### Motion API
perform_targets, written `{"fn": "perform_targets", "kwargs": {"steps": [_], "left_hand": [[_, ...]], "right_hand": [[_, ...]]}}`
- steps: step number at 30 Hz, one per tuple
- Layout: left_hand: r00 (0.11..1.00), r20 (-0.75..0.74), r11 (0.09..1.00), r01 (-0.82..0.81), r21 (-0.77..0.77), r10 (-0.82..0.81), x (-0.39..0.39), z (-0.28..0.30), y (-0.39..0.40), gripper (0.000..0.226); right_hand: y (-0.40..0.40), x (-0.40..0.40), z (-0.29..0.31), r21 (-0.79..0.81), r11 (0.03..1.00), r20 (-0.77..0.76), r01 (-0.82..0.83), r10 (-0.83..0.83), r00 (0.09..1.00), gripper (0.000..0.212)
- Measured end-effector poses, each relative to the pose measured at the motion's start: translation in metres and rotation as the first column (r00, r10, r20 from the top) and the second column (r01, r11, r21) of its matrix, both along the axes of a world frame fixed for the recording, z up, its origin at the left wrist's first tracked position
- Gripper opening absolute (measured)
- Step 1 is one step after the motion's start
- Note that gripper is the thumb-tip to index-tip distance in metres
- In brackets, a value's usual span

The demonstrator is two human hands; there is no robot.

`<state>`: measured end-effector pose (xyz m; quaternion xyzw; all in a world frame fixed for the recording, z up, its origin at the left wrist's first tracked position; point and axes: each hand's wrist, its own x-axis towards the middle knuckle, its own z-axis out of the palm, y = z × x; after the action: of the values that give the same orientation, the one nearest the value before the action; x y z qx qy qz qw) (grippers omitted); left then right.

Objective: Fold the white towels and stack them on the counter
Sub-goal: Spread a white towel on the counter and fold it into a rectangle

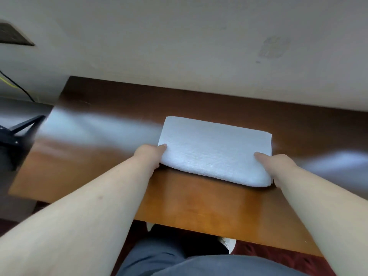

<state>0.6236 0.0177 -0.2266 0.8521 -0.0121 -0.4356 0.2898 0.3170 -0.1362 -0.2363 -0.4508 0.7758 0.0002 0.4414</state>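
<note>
folded towel lying on the counter, right of centre, near the wall. left hand gripping its near-left corner, thumb on top, fingers tucked under. right hand doing likewise at the near-right corner. towel looking thick and soft, likely sagging if lifted unevenly. advice: be keeping both ends level, sliding or lowering it square, releasing only once edges are lining up.

Both bare forearms reach forward; left hand and right hand grip with thumbs on top.
</note>
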Motion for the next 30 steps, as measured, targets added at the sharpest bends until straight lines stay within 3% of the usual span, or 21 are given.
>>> {"fn": "perform_targets", "kwargs": {"steps": [4, 7, 9, 12, 15, 24, 27, 30], "left_hand": [[0.989, 0.022, 0.984, 0.149, -0.098, -0.147, 0.019, -0.002, 0.003, 0.026], [0.925, 0.151, 0.922, 0.368, -0.122, -0.349, 0.044, 0.004, 0.015, 0.018], [0.898, 0.182, 0.896, 0.426, -0.123, -0.401, 0.067, 0.006, 0.023, 0.015], [0.856, 0.167, 0.849, 0.511, -0.132, -0.489, 0.115, 0.011, 0.038, 0.032], [0.781, 0.200, 0.788, 0.612, -0.058, -0.592, 0.163, 0.014, 0.051, 0.037], [0.745, 0.216, 0.756, 0.654, -0.043, -0.632, 0.280, 0.015, 0.054, 0.041], [0.738, 0.383, 0.803, 0.596, 0.013, -0.555, 0.321, 0.011, 0.051, 0.046], [0.734, 0.410, 0.821, 0.566, 0.072, -0.541, 0.345, 0.001, 0.044, 0.046]], "right_hand": [[0.004, 0.021, 0.003, -0.057, 0.994, -0.069, -0.094, 0.090, 0.994, 0.046], [0.020, 0.046, 0.007, -0.135, 0.990, -0.114, -0.050, 0.035, 0.993, 0.043], [0.032, 0.066, 0.012, -0.124, 0.991, -0.130, -0.042, 0.025, 0.991, 0.045], [0.051, 0.103, 0.014, -0.056, 0.994, -0.187, -0.095, 0.083, 0.979, 0.049], [0.075, 0.143, 0.008, -0.071, 0.993, -0.141, -0.090, 0.080, 0.987, 0.032], [0.062, 0.295, 0.007, -0.236, 0.939, -0.093, -0.251, 0.235, 0.968, 0.021], [0.035, 0.340, 0.010, -0.286, 0.915, -0.061, -0.285, 0.279, 0.958, 0.024], [0.022, 0.364, 0.010, -0.307, 0.906, -0.058, -0.293, 0.289, 0.955, 0.032]]}}
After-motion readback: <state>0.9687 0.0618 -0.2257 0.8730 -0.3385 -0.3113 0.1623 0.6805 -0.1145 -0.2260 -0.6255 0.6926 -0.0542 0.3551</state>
